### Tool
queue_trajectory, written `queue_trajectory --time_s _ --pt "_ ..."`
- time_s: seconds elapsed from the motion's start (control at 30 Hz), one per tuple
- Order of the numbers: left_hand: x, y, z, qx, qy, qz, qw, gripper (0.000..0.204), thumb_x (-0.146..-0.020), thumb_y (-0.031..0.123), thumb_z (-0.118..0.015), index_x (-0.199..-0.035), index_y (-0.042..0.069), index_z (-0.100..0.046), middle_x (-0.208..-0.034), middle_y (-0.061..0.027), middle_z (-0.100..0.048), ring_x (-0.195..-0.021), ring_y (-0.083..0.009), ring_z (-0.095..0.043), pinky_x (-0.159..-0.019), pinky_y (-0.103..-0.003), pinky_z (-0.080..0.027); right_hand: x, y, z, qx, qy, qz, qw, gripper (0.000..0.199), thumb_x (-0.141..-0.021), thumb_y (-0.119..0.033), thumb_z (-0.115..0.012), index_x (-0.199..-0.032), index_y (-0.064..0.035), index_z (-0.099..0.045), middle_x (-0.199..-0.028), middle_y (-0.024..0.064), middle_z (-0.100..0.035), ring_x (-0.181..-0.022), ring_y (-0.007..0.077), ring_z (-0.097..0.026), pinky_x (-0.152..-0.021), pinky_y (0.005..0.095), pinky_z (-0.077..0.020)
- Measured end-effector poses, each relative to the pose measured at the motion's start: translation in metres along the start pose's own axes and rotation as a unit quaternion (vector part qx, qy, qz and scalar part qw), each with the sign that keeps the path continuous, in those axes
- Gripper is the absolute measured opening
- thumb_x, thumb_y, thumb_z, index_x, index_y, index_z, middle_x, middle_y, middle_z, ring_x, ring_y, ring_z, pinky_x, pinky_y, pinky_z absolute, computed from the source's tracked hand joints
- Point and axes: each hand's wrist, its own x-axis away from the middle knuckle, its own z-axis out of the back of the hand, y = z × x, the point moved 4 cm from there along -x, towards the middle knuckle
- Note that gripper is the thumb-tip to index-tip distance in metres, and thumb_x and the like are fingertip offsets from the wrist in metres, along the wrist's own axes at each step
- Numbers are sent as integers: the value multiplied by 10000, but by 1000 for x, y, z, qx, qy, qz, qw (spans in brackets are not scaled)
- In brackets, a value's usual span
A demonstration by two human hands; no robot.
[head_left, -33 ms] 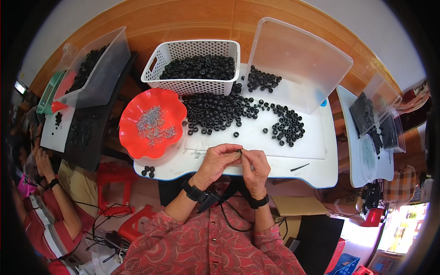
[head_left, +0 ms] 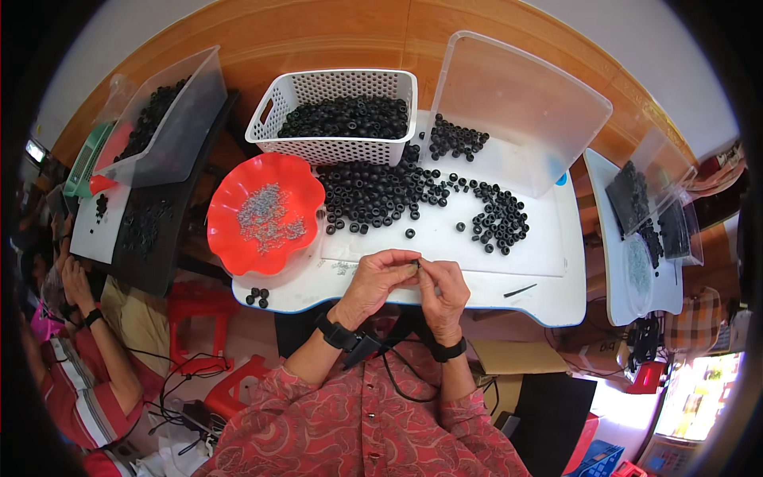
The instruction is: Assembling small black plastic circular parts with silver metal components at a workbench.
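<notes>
Ring (head_left: 414,263): small, black, round; pinched between left hand (head_left: 380,280) and right hand (head_left: 443,292) fingertips.

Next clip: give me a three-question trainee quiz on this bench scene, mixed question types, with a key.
1. True or false: the red bowl holds small grey metal parts.
2. Which container sits at the far edge of the white table, filled with black rings? A) white basket B) cardboard box C) metal tin
3. Fill in: the left hand and right hand meet on one small black ____.

Key: 1 true; 2 A; 3 ring.
</notes>
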Motion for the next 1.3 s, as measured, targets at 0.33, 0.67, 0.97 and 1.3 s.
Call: queue_trajectory --time_s 0.33,0.67,0.97,1.3 --pt "9 2 2 40 -12 31 999 257 -928 0 -595 -1184 -23 -611 -1105 -120 -650 -990 -201 -659 -905 -333 -569 -2 -14 2 -31 -38 -13 999 239 -818 62 -675 -1037 -32 -694 -847 84 -628 -654 140 -599 -565 245 -467" --pt "20 1 12 117 -42 22 992 269 -937 31 -600 -1201 -20 -605 -1106 -112 -648 -1008 -191 -649 -915 -336 -553 -1 -33 -4 5 -77 20 997 174 -826 61 -665 -988 -2 -669 -858 98 -640 -693 150 -615 -615 250 -484" --pt "28 5 11 157 -29 21 987 254 -940 42 -598 -1191 5 -614 -1073 -97 -663 -940 -160 -656 -861 -294 -550 15 -10 -5 -171 -94 -164 967 248 -871 40 -652 -1114 9 -613 -967 56 -667 -774 88 -589 -685 226 -492" --pt "34 5 7 155 -33 23 987 266 -942 57 -605 -1195 -23 -604 -1080 -105 -662 -923 -155 -659 -865 -285 -552 19 -7 -3 -238 -63 -232 941 233 -844 61 -681 -1066 9 -634 -959 52 -658 -817 87 -598 -731 210 -492"
